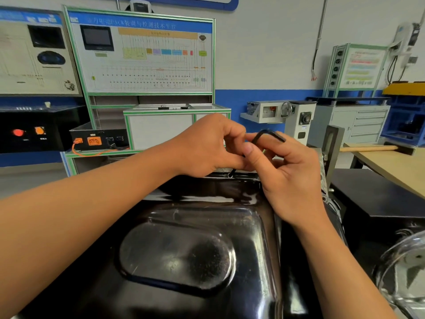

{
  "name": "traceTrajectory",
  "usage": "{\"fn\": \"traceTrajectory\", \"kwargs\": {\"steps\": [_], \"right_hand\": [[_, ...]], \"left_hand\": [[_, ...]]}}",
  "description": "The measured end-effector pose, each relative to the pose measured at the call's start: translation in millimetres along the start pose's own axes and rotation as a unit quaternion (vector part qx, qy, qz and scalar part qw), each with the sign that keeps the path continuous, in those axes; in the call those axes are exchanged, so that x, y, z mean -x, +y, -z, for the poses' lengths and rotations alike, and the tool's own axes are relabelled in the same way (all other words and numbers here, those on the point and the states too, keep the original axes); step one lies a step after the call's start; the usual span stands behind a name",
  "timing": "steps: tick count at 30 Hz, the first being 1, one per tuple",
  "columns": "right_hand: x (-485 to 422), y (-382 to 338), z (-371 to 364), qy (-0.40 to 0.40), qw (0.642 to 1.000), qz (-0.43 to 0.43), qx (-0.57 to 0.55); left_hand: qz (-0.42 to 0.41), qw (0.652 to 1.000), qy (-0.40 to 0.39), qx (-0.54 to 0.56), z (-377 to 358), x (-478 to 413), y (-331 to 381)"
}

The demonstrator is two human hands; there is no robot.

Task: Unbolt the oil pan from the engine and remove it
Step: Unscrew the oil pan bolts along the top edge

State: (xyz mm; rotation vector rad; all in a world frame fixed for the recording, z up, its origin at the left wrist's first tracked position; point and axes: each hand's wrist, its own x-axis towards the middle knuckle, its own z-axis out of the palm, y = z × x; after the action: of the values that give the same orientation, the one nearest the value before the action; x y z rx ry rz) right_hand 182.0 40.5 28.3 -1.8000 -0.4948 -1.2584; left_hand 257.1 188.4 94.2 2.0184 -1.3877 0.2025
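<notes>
The glossy black oil pan fills the lower middle of the view, bottom side up on the engine. At its far flange a bolt sits under the tip of a black L-shaped hex key. My right hand pinches the key's bend between thumb and fingers. My left hand is curled round the key's lower shaft just above the bolt. The shaft is mostly hidden by both hands.
A green-framed training board and cabinet stand behind the engine. A wooden bench with a hammer is at right. The engine stand's metal bracket rises beside my right hand. A clear pulley cover is at lower right.
</notes>
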Motion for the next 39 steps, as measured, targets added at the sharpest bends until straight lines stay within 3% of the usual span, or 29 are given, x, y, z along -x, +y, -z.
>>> {"fn": "traceTrajectory", "kwargs": {"steps": [8,16,21,28,34,39], "right_hand": [[1,-1,0,0.019,1.0,0.0,0.015],[0,-1,-1,0.011,1.0,-0.014,0.005],[1,-3,-2,0.029,1.0,-0.006,0.009],[1,-2,-2,0.03,0.999,-0.022,-0.003],[1,-2,-3,0.035,0.999,-0.022,-0.003],[0,-3,-1,0.024,1.0,-0.012,0.011]], "left_hand": [[-0.003,0.997,-0.072,0.034,8,4,-2],[0.002,1.0,0.022,-0.01,-2,1,2],[-0.004,0.997,-0.062,0.041,6,3,0],[-0.009,1.0,0.026,-0.005,-2,-1,0],[0.019,0.997,-0.075,0.014,4,3,1],[0.009,1.0,-0.012,-0.02,1,2,4]]}}
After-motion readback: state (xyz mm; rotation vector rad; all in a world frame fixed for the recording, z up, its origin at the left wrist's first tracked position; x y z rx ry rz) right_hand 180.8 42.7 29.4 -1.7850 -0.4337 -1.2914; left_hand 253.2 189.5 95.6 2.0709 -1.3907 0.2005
